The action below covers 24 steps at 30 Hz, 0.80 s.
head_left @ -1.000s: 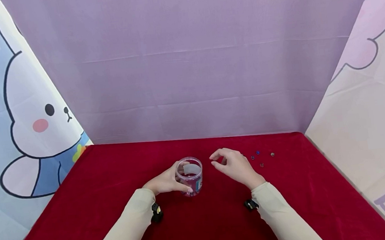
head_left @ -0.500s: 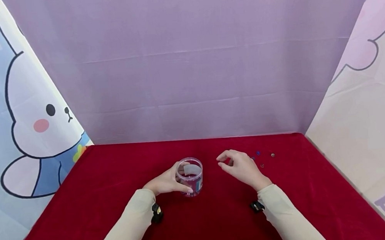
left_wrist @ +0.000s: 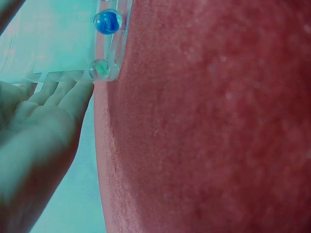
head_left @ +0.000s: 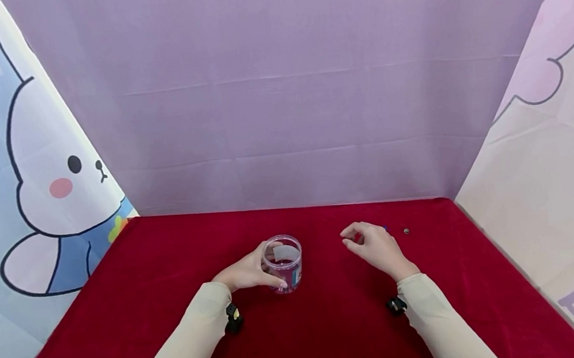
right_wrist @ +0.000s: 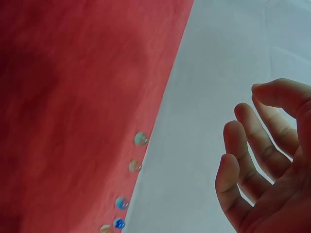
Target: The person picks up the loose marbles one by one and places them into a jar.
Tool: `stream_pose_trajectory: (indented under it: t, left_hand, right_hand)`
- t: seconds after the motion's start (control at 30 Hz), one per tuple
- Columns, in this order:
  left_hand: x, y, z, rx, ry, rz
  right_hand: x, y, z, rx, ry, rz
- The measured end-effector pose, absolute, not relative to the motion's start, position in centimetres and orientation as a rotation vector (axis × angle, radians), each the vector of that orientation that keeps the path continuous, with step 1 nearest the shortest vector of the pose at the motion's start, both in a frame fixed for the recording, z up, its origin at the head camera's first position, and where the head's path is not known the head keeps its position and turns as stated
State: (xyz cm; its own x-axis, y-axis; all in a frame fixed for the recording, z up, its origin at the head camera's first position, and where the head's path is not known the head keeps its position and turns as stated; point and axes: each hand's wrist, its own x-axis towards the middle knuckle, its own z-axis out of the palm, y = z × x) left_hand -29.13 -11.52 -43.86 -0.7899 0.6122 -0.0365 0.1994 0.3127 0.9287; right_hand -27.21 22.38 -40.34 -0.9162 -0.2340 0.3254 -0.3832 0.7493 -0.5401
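The left hand grips a clear round jar from its left side, thumb in front and fingers behind. In the left wrist view, a blue marble and a greenish marble lie at the bottom of the jar. The right hand hovers to the right of the jar, fingers loosely bent and nothing between them. Several glass marbles, among them a pale green one and a blue one, lie on the cloth near that hand; it partly hides them in the head view.
A red cloth covers the table. A lilac curtain hangs behind it, with printed sheets at the left and right. One marble lies right of the right hand.
My right hand has moved to the right, away from the jar and over some of the marbles, still with nothing in its fingers. My left hand and the jar have not moved.
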Motion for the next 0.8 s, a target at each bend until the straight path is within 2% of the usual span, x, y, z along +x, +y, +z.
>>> stream_pose_trajectory:
  t: [0.8]
  left_hand:
    - [-29.2, -11.7, -44.0, 0.705, 2.211, 1.476]
  right_hand:
    - [-28.1, 27.0, -41.3, 0.315, -2.790, 0.828]
